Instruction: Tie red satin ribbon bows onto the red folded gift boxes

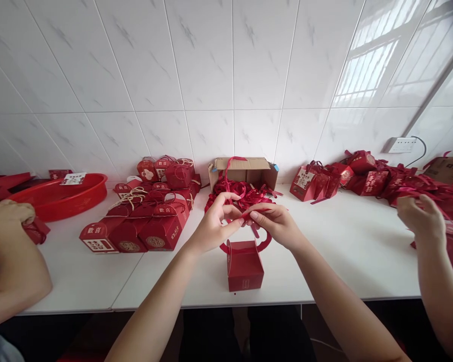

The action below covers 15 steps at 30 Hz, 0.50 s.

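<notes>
I see left hand (218,225) and right hand (275,224), fingers pinching red ribbon (265,242) | red gift box (245,269) below, by bench's (343,251) near edge | step, my guess: tying ribbon | next move, I judge, calls for even tension

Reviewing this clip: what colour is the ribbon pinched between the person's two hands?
The ribbon is deep red; the head view shows it best.

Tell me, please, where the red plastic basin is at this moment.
In the head view, the red plastic basin stands at the left on the white table, near the tiled wall, beside a co-worker's hand and left of the stacked red boxes.
</notes>
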{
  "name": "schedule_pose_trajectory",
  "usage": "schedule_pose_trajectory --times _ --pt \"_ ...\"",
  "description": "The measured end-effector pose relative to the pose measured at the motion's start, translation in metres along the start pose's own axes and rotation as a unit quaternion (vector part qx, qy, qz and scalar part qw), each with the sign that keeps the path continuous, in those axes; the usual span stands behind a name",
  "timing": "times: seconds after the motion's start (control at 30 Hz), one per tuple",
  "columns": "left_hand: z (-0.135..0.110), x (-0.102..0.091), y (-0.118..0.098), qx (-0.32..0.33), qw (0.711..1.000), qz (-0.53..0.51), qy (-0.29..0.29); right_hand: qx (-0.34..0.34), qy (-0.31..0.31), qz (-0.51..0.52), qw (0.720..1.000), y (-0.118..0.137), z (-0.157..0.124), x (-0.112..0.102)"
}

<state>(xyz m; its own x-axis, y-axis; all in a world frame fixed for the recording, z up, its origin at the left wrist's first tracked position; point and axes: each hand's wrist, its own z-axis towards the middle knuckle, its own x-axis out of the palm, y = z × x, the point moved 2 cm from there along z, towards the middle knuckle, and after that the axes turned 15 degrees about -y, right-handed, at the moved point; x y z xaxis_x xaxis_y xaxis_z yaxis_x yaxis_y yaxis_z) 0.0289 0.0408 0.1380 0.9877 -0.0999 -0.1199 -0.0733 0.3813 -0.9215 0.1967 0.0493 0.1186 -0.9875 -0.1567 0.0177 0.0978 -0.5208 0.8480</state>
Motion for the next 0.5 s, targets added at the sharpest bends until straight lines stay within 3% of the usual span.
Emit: schedule_pose_trajectory --times 0.1,0.23,0.37,0.5 --pt "0.003 -0.004 0.005 -0.06 0.997 -0.045 0.014 -0.083 0.067 -0.081 0.991 0.001 0.002 -0.006" --pt "0.007 -0.005 0.012 -0.135 0.986 -0.101 -0.014 -0.226 0.123 -0.2 0.945 0.005 0.003 -0.01" --pt "0.01 -0.004 0.013 -0.165 0.976 -0.143 -0.016 -0.304 0.103 -0.283 0.904 0.004 0.003 -0.008" --pt "0.009 -0.002 0.014 -0.145 0.98 -0.138 -0.012 -0.321 0.069 -0.321 0.888 0.0 0.001 -0.007"
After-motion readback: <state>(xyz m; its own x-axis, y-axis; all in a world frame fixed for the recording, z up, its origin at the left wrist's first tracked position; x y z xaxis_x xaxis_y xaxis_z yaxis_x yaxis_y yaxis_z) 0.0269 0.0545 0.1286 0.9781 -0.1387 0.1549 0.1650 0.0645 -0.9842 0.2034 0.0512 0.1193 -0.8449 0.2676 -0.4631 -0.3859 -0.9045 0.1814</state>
